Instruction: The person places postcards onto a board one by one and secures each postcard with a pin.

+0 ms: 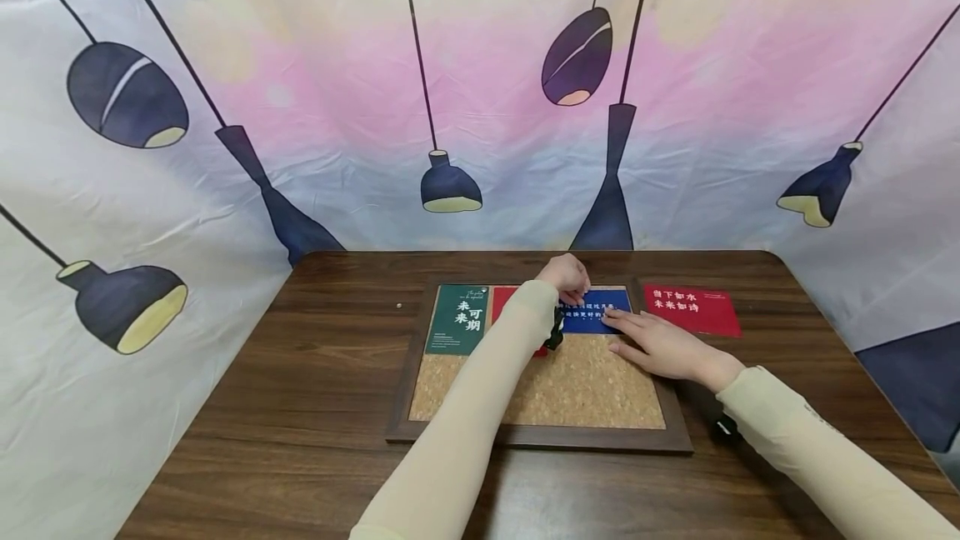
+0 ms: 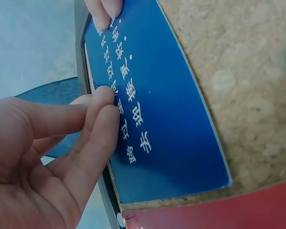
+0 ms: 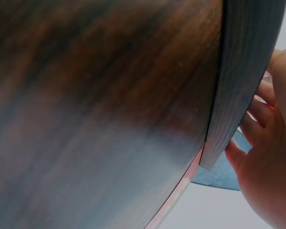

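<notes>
Left-wrist view: white stud (image 2: 120,219) at red card's (image 2: 219,212) corner, hidden behind left arm (image 1: 480,407) in head view; left hand (image 2: 62,152) bunched at blue card (image 2: 167,119), grip unclear. Right hand (image 1: 663,344): fingers extended.

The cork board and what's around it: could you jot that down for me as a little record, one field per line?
Board: cork board in a dark frame, lying on a brown table
Cards on it: green card, red card partly behind the left sleeve, blue card
Left hand: left hand at the blue card's upper edge; whether it pinches anything is unclear
Right hand: right hand touching the blue card with extended fingers
Off the board: second red card, right of the frame
Backdrop: cloth with pictured lamps
</notes>
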Tool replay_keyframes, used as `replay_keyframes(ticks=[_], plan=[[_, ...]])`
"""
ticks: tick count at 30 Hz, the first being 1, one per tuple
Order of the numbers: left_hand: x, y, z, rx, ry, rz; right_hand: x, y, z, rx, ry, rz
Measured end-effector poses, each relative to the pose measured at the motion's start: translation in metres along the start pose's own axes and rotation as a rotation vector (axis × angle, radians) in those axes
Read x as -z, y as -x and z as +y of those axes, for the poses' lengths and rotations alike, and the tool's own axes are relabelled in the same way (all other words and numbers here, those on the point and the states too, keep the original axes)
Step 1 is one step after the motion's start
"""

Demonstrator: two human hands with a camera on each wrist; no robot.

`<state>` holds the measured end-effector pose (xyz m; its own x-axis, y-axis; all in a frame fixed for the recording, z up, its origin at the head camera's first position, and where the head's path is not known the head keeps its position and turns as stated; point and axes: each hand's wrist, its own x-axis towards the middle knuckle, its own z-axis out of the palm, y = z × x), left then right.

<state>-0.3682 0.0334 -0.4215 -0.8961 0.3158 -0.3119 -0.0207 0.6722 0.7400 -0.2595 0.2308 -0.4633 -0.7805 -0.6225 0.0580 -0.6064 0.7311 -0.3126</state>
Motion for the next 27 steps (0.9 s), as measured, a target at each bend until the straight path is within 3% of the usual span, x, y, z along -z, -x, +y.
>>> replay_keyframes(ticks=[7,12,16,23,27], plan=[[0.006,0.004,-0.008,-0.011,0.094,0.006,-0.002,-0.003,0.0,0.005,-0.004,-0.003],[0.006,0.007,-0.011,-0.021,0.054,0.013,-0.001,-0.004,0.0,0.007,-0.01,-0.015],[0.005,0.017,-0.005,-0.085,-0.085,0.021,0.002,-0.004,0.0,0.005,-0.014,-0.021],[0.002,0.038,-0.005,-0.188,-0.511,0.001,0.004,0.0,0.001,0.002,-0.006,-0.026],[0.006,0.054,-0.016,-0.199,-0.599,-0.017,0.003,0.0,0.001,0.007,-0.002,-0.032]])
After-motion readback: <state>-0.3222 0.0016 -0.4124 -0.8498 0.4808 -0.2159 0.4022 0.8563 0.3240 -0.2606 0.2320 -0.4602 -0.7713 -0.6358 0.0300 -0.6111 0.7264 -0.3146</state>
